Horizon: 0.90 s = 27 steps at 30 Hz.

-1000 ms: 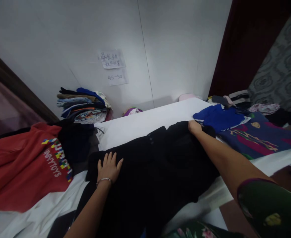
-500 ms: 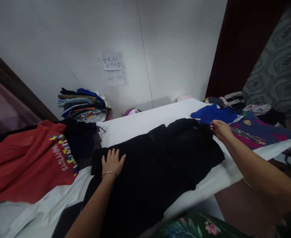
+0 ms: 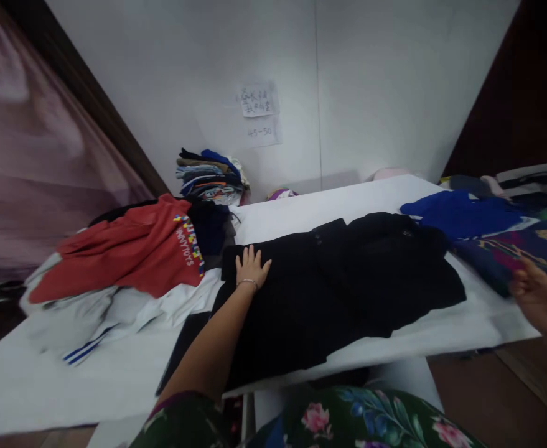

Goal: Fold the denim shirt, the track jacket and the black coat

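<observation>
A black garment (image 3: 310,292), with small buttons at its far edge, lies spread across the white table. My left hand (image 3: 251,269) rests flat on its left end, fingers apart, a bracelet at the wrist. At the right edge of the view, clear of the black garment, is my right hand (image 3: 541,295). It is a little blurred; its fingers are apart and I see nothing held in them. Just beyond it lies a patterned purple and blue garment (image 3: 488,256), with a blue garment (image 3: 460,211) behind.
To the left, a red sweatshirt (image 3: 133,252) with coloured lettering lies over grey and white clothes (image 3: 81,317). A folded clothes stack (image 3: 210,177) stands against the wall (image 3: 282,56), below two paper notes (image 3: 260,112). The white table (image 3: 273,221) has its front edge near my body.
My right hand has let go of the black garment's right end and moved right, towards the patterned garment. My left hand stays on the black garment. The view has shifted left.
</observation>
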Each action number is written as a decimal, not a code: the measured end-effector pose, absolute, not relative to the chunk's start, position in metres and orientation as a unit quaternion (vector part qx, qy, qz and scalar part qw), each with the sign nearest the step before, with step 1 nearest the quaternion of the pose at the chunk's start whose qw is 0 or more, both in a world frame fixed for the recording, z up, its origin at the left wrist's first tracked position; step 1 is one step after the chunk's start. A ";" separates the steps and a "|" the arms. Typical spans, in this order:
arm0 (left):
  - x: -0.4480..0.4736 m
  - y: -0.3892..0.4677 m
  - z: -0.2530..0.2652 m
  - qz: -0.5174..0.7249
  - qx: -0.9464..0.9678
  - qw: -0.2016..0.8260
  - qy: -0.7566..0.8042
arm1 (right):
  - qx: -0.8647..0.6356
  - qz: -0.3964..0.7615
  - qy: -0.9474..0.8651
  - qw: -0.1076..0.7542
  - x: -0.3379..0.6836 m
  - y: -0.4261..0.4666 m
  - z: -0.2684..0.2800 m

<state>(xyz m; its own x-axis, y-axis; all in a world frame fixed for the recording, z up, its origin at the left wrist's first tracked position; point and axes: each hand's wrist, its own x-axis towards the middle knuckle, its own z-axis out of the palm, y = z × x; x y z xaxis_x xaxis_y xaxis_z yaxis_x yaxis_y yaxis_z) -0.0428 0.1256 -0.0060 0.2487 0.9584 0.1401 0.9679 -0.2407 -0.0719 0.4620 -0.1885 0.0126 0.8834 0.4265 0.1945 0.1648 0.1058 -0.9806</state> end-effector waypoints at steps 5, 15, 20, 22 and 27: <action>-0.040 0.111 -0.001 -0.044 -0.787 0.046 -0.614 | -0.646 0.257 -0.368 0.617 0.362 -0.122 0.037; -0.090 0.069 0.005 -0.008 -0.820 0.006 -0.572 | -0.641 0.107 -0.737 0.187 0.268 -0.077 -0.009; -0.093 0.081 0.025 -0.027 -0.812 0.028 -0.582 | -0.647 0.099 -0.734 0.182 0.277 -0.076 -0.021; -0.090 0.084 0.032 -0.033 -0.811 0.029 -0.583 | -0.648 0.114 -0.726 0.201 0.282 -0.078 -0.022; -0.094 0.068 0.019 0.004 -0.827 -0.002 -0.562 | -0.653 0.159 -0.702 0.233 0.287 -0.081 -0.020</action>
